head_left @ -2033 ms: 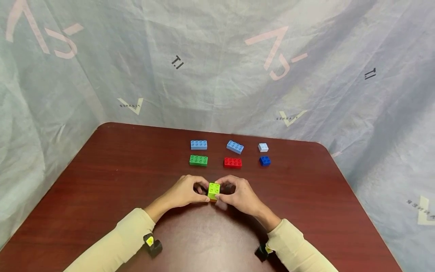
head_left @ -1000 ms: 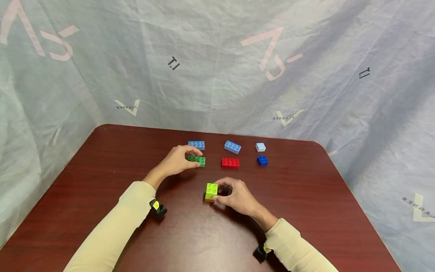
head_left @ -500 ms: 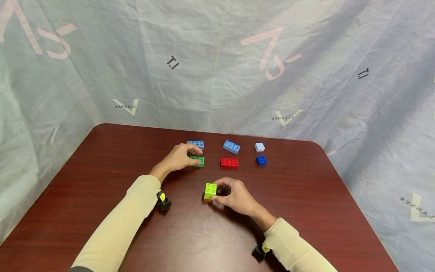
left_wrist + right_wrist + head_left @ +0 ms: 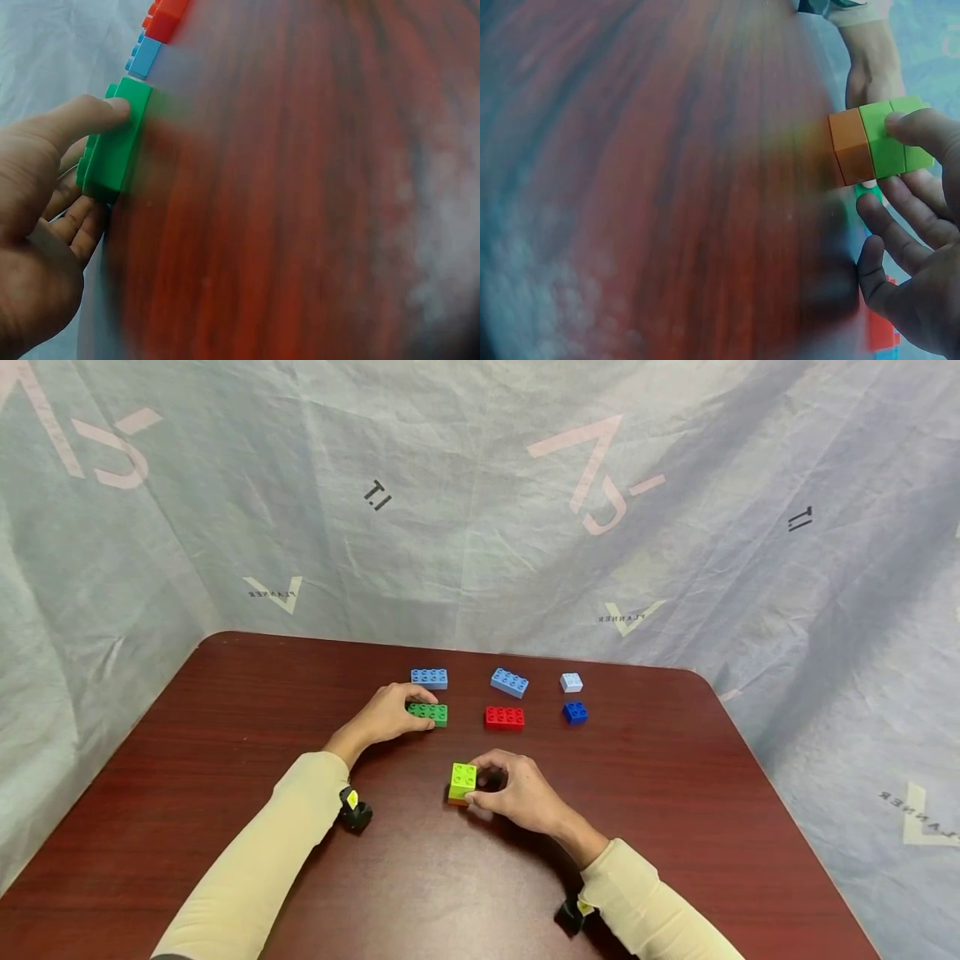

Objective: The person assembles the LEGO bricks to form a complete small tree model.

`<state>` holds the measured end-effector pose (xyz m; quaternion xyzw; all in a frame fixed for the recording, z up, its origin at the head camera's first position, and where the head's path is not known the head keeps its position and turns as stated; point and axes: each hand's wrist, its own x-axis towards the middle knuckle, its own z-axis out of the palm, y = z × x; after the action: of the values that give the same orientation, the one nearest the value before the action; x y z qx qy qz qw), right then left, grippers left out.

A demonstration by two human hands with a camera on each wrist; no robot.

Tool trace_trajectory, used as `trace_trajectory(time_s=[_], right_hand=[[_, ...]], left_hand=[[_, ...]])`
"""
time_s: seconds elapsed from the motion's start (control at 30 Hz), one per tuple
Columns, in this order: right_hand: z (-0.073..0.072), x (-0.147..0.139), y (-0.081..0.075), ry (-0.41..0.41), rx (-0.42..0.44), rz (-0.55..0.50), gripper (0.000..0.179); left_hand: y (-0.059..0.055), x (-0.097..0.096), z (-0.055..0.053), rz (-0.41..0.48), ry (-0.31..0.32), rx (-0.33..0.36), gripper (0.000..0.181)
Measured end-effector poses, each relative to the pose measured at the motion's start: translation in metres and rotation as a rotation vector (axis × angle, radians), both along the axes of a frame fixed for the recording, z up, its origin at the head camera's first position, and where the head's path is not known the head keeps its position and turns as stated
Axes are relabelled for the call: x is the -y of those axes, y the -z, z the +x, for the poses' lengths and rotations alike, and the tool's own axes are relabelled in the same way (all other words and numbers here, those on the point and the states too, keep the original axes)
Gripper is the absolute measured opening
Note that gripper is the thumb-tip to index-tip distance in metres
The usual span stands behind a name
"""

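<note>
My left hand (image 4: 386, 714) pinches a green eight-stud toy brick (image 4: 435, 715) lying on the table. In the left wrist view the thumb presses the near side of the green brick (image 4: 118, 146), with fingers behind it. At the middle of the table my right hand (image 4: 525, 793) holds a small upright stack of toy bricks (image 4: 463, 781) between thumb and fingers. Its base is an orange brick (image 4: 850, 147), under lime-green bricks (image 4: 885, 150), as the right wrist view shows. The stack's far side is hidden.
Behind the green brick lies a light-blue brick (image 4: 429, 677). To the right are a red brick (image 4: 505, 718), an angled blue brick (image 4: 510, 682), a pale-blue small brick (image 4: 572, 682) and a dark-blue small brick (image 4: 576, 712). A grey cloth (image 4: 465, 510) hangs behind the table (image 4: 660, 827).
My left hand has left the stack and reached forward to the green brick, which it now pinches. My right hand has stayed on the stack. The head view has shifted slightly.
</note>
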<state>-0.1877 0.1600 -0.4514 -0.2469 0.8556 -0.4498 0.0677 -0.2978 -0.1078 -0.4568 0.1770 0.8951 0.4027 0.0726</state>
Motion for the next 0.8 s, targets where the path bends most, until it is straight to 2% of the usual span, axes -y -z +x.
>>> trace_trajectory(time_s=[0.13,0.27,0.57,0.8], right_hand=[[0.000,0.000,0.000,0.006,0.002,0.001,0.032],[-0.001,0.000,-0.001,0.005,0.003,0.007,0.032],[-0.001,0.000,-0.002,0.001,-0.007,0.012,0.032],[-0.002,-0.001,0.000,-0.012,-0.017,0.012,0.032]], left_hand=[[0.000,0.002,0.002,0.003,0.008,-0.002,0.037],[-0.007,0.002,0.010,0.042,0.039,-0.010,0.036],[-0.032,-0.001,0.051,0.166,0.162,-0.057,0.035],[-0.039,-0.007,0.079,0.173,0.183,-0.066,0.033]])
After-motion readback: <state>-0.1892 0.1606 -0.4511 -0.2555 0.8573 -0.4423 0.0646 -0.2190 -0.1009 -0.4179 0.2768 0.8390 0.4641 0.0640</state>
